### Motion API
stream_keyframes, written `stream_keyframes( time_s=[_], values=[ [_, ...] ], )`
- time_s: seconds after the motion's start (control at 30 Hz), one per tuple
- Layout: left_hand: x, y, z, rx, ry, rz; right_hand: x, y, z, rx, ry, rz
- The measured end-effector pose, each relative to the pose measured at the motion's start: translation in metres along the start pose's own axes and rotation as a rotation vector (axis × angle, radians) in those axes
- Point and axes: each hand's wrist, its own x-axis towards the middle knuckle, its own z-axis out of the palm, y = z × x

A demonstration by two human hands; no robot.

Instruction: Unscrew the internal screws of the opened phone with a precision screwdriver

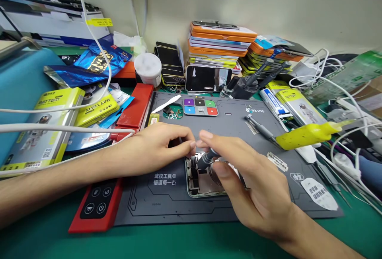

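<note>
An opened phone [207, 187] lies on the dark grey mat [167, 207], its inner parts exposed. My right hand [253, 175] is closed around a dark grey screwdriver [207, 159], tilted over the upper left part of the phone. Thumb and fingers grip the driver, while the tip is hard to make out. At the phone's upper left edge rests my left hand [167, 143], its fingers curled and the thumb against the index finger. Whatever is between those fingertips is hidden. Behind my hands sits a small tray with coloured compartments [200, 106].
A red device with buttons [95, 203] lies left of the mat, near yellow battery boxes [44, 119]. Another screwdriver [262, 127] and a yellow bottle [307, 135] lie right. A propped phone [208, 79] and stacked orange cases [222, 32] stand behind. White cables [98, 128] cross the left side.
</note>
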Motion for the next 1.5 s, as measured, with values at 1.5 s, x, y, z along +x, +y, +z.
stream_keyframes(
  time_s=[1.5],
  values=[
    [0.0028,-0.0023,-0.0039,-0.171,-0.053,0.132,0.0023,-0.0049,0.0077,0.334,0.330,0.350]
  ],
)
